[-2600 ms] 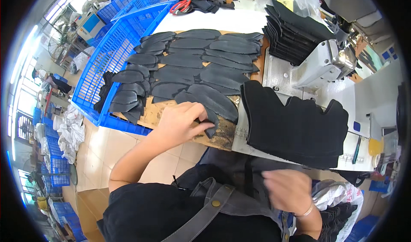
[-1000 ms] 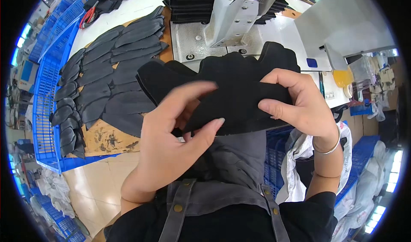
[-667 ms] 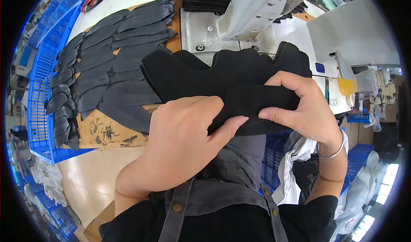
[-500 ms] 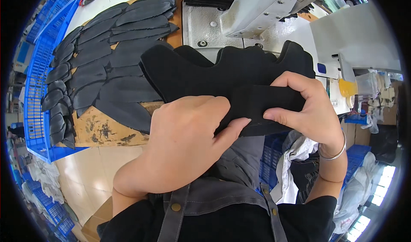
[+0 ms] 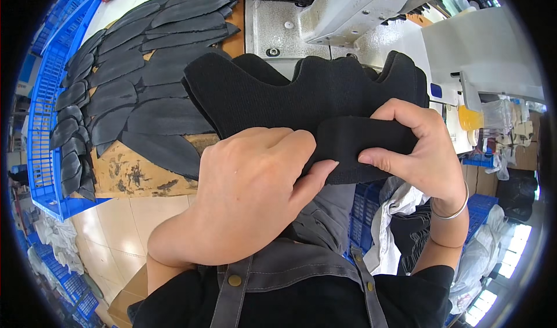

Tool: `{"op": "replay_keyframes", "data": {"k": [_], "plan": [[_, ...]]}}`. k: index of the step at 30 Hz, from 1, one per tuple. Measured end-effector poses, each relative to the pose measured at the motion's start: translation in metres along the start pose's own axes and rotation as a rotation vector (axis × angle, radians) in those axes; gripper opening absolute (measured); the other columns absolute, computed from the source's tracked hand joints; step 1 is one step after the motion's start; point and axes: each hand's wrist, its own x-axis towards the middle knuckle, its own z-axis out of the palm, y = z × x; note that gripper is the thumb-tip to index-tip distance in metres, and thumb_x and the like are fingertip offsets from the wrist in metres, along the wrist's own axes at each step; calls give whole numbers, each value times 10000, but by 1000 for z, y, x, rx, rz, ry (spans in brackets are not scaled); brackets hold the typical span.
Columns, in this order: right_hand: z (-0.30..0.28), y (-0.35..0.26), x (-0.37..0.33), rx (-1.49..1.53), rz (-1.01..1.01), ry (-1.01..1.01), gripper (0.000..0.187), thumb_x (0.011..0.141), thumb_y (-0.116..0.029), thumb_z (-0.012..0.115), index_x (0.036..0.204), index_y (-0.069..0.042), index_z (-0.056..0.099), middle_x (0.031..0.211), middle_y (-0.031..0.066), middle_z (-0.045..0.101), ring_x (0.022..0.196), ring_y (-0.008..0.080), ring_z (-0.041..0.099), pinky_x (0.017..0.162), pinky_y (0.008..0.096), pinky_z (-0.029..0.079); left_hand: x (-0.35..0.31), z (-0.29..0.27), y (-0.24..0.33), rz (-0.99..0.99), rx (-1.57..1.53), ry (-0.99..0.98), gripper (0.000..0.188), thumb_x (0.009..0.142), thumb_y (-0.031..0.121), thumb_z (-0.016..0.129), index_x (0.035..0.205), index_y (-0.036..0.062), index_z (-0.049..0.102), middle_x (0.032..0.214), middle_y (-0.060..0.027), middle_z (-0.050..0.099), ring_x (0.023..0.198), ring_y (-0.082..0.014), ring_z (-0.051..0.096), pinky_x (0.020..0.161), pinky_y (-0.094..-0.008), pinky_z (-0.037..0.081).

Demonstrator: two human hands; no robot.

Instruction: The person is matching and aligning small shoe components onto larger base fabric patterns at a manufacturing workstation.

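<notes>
Black ribbed fabric pieces (image 5: 272, 104), layered together with a wavy, notched far edge, are held up in front of me. A rounded, folded-over flap (image 5: 354, 139) of black fabric lies across their near right part. My left hand (image 5: 255, 180) is closed on the near left edge, its thumb lying along the fabric and its fingertips hidden. My right hand (image 5: 412, 142) pinches the flap between the thumb in front and fingers curled over its top edge. What lies beneath the fabric is hidden.
Many dark grey leaf-shaped pieces (image 5: 174, 116) overlap on a worn wooden board (image 5: 139, 174) at left, beside a blue plastic crate (image 5: 43, 148). Ahead stands a white machine (image 5: 357, 11), apparently for sewing. White cloth (image 5: 386, 229) hangs near my right forearm.
Both hands keep their hold on the black fabric, which is tilted slightly so its ribbing shows more. The view has shifted a little; nothing was let go.
</notes>
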Motion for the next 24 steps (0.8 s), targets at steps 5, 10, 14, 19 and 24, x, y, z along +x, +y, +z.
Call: {"op": "replay_keyframes", "data": {"k": [5,10,14,19,24], "plan": [[0,0,0,-3,6,11,287,651,-65,823,815,-24,592,707,-7,570,684,59,509,633,219,422,1,2,0,18,13,13,367,725,158,794,630,7,474,568,-143,431,506,-326,467,470,-384,345],[-2,-8,5,-241,-87,-29,378,650,-159,814,887,30,587,798,179,626,703,350,612,655,342,481,-2,3,4,12,139,20,361,730,206,789,635,22,494,564,-116,449,514,-317,476,471,-387,352],[-3,-16,16,-334,-62,-86,417,631,-189,819,883,38,577,813,201,620,730,397,592,664,363,479,8,-10,-2,-34,290,75,335,732,197,782,637,31,507,546,-102,467,483,-280,483,459,-360,347],[-5,-18,16,-342,-2,-109,440,613,-222,825,854,36,563,753,203,583,672,386,542,638,364,458,14,-26,-28,38,-62,-122,273,755,178,744,647,42,534,507,-75,478,425,-203,486,449,-312,339],[-2,-17,18,-224,54,-106,409,592,-172,837,795,16,536,644,143,518,555,215,461,576,298,424,15,-27,-33,112,-24,-103,275,774,197,733,650,52,535,509,-56,495,470,-251,504,486,-320,372]]}}
